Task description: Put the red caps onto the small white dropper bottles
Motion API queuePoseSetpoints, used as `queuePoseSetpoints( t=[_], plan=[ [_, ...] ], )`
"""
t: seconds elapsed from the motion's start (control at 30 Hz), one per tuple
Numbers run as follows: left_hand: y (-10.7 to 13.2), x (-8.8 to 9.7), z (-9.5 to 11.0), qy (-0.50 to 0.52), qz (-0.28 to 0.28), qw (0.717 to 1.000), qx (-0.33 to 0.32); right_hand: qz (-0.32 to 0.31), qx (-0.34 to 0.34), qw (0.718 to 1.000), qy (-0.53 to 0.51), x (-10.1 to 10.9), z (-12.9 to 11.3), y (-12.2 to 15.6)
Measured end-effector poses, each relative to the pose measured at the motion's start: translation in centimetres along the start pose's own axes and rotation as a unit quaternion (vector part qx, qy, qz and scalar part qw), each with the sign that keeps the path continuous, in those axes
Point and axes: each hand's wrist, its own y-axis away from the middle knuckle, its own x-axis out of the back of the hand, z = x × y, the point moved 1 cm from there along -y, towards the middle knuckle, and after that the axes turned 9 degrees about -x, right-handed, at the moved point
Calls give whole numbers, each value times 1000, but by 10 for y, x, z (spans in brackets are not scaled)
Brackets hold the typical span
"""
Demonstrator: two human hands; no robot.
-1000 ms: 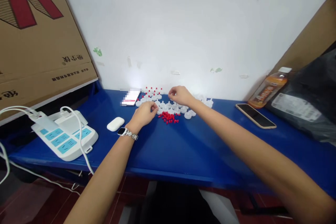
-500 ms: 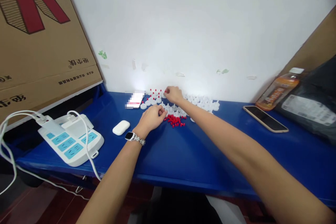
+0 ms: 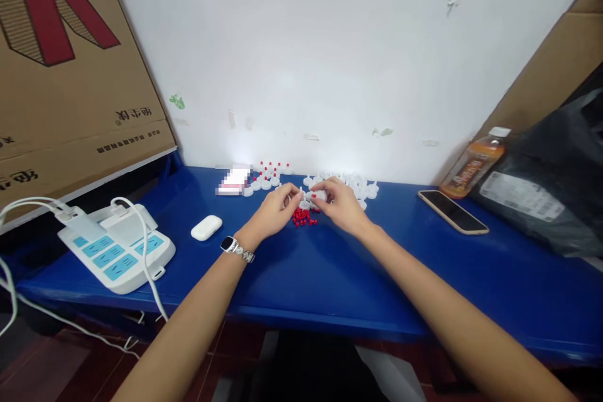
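Note:
On the blue table, my left hand has its thumb and fingers curled together at the left of the small parts. Its fingertips are close to an upright white nozzle cap; whatever they pinch is hidden. My right hand is closed around a white nozzle cap, with a bit of red showing at the fingertips. Below and between the hands lies a heap of small red tip caps. White caps with red tips stand behind my left hand, and many plain white nozzle caps lie behind my right.
Left are a white earphone case, a power strip with cables and a large carton. A blurred white card lies at the back. Right are a phone, a drink bottle and a black bag.
My right hand has left a red-tipped cap in the back group and come back toward the right side of the red heap. My left hand stays near the heap. The view has shifted slightly.

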Motion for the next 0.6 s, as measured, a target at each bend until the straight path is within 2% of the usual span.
queuePoseSetpoints(
  t=[0.1,0.2,0.33,0.47,0.6],
  plan=[
    [0,-8,12,-10,-23,1000,-17,7,15,1000,15,-2,-2,17],
    [0,-15,18,-82,-62,993,-55,11,27,999,23,-5,-9,24],
    [0,-17,21,-167,-89,976,-106,34,7,999,13,-4,-15,28],
    [0,-18,23,-170,-80,977,-99,61,23,997,31,-2,-17,31],
    [-1,-21,23,-132,-43,988,-73,73,48,994,66,-3,-21,34]
  ],
)
